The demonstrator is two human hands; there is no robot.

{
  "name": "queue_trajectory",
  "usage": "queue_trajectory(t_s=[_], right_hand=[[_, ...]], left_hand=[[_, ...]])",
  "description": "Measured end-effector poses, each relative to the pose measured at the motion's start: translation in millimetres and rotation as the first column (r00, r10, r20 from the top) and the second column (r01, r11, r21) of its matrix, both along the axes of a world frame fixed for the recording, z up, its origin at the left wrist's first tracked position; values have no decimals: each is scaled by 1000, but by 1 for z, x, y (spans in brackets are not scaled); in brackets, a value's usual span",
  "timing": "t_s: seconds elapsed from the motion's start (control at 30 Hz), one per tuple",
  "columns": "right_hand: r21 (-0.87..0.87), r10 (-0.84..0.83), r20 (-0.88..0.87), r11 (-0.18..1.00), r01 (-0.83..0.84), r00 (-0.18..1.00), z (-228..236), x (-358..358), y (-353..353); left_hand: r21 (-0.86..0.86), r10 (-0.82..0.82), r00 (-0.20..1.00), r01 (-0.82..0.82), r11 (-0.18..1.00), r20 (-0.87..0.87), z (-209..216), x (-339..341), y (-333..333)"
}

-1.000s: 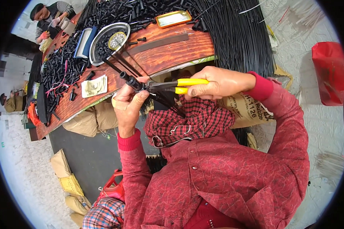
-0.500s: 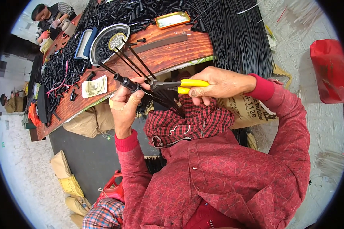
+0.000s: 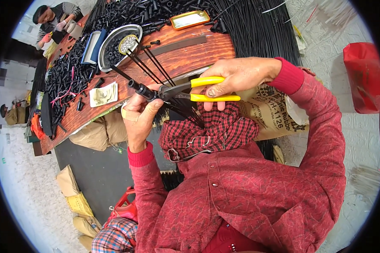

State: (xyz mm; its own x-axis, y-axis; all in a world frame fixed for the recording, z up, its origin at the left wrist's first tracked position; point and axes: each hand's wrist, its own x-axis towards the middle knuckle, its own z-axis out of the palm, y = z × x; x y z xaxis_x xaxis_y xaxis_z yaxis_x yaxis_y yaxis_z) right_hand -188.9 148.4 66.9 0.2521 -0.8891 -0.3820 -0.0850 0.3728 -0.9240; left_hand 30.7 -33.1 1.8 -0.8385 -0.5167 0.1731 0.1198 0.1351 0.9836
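My left hand (image 3: pixel 136 118), with a bandage on it, is closed around a black tubular connector (image 3: pixel 144 91), between thumb and fingers. A thin black cable (image 3: pixel 120 72) shows beyond the connector. My right hand (image 3: pixel 245 76) grips pliers with yellow handles (image 3: pixel 209 98), which are spread apart. The dark jaws are at the connector's near end, beside my left thumb; what lies between them is too small to make out. Several more black cables (image 3: pixel 156 67) run past the pliers from the table toward my lap, over a red-and-black checked cloth (image 3: pixel 215 135).
An oval metal tray (image 3: pixel 101 59) holds small black parts and a round dish of silver bits (image 3: pixel 128 43). A flat metal bar (image 3: pixel 181 44) and a yellow-rimmed tin (image 3: pixel 190 20) lie on the wooden table (image 3: pixel 217 46). Black cables (image 3: pixel 261 38) are heaped right. A person (image 3: pixel 57 23) works at far left.
The pliers' handles have spread apart and their jaws have opened at the connector. My right hand has turned slightly and its fingers have shifted. My left hand stays nearly in place.
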Motion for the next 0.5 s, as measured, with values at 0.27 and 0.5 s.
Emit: queue_trajectory(t_s=[0.27, 0.5], right_hand=[[46, 32, 17, 998, -33, 999, -4, -6, -4], [-5, 26, 22, 1000, -26, 999, -21, -2, -7]], left_hand=[[19, -9, 1000, 10, 1000, -23, -5, 2, -3], [42, -30, 998, 32, 999, -60, -10, 4, -8]])
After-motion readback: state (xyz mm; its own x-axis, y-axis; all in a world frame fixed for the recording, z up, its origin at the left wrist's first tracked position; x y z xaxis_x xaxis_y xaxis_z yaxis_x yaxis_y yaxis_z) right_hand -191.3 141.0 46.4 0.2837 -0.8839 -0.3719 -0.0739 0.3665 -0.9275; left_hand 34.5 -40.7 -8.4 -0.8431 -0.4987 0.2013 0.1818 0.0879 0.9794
